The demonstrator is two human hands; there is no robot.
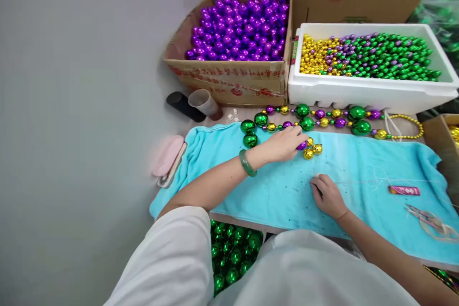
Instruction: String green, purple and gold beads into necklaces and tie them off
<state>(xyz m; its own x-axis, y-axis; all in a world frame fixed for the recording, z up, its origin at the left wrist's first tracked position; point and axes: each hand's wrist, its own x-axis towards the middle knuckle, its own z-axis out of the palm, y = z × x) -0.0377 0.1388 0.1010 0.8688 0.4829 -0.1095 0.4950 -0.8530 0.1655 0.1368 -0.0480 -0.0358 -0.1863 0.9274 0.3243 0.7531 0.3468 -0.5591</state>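
My left hand (283, 143), with a green bangle (247, 163) at the wrist, reaches over the turquoise towel (265, 196). Its fingers are closed at a shiny purple bead (302, 146), partly hidden by the fingertips. Touching or close beside that bead is a small group of gold beads (308, 153). Several large green beads (250, 140) lie left of the hand. My right hand (328, 196) rests lower on the towel, fingers pinched together. A thin white thread (362, 182) runs rightward from its fingertips.
Behind the towel lies a strung bead necklace (360, 127). A cardboard box of purple beads (229, 76) and a white foam box (358, 91) of mixed beads stand at the back. Pliers (423, 215), a pink packet (404, 191), a cup (204, 103) and a pink case (168, 155) lie around.
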